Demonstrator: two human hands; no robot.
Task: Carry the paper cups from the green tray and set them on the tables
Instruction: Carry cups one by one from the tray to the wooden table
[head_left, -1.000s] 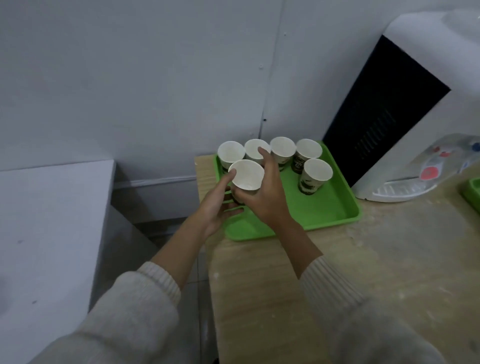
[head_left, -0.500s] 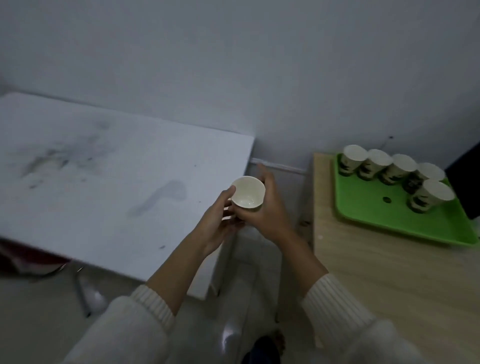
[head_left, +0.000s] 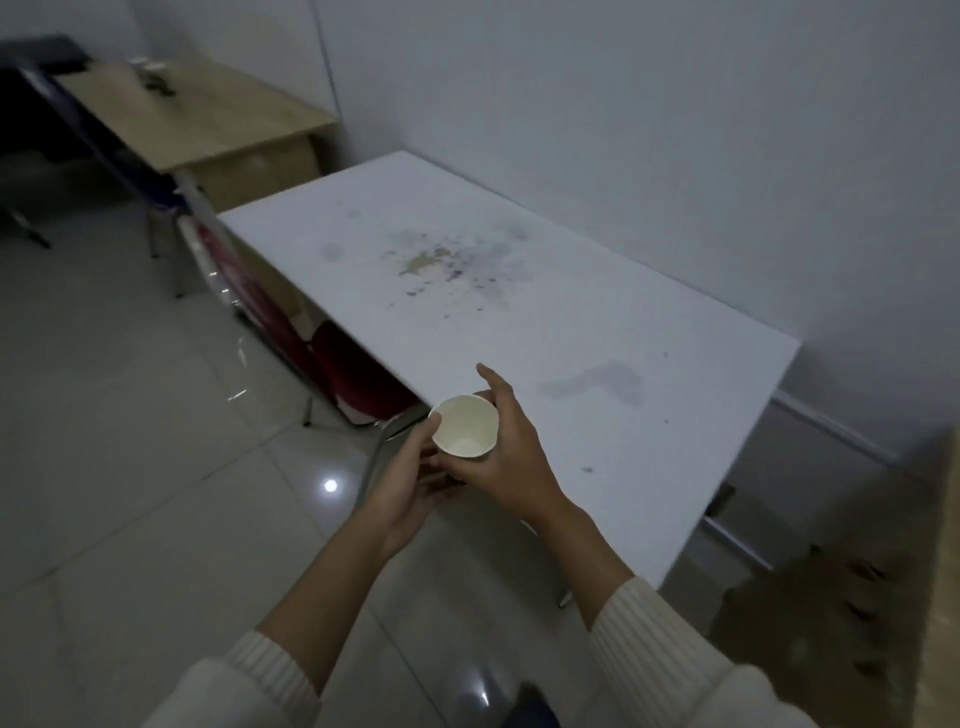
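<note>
One white paper cup (head_left: 464, 425) is held upright and empty between both hands, just over the near front edge of the stained white table (head_left: 597, 332). My right hand (head_left: 511, 457) wraps its right side, with the forefinger stretched out above the rim. My left hand (head_left: 415, 480) cups it from the left and below, thumb on the rim. The green tray and the other cups are out of view.
A red chair (head_left: 291, 322) is tucked under the white table's left side. A wooden desk (head_left: 197, 119) with small items stands at the far left by a dark chair (head_left: 36, 104). A wooden edge (head_left: 943, 571) shows at the right. Glossy tiled floor lies below.
The view has swung left from the tray table to the white table. Both hands have carried the cup along, from the gap between the tables to the white table's front edge.
</note>
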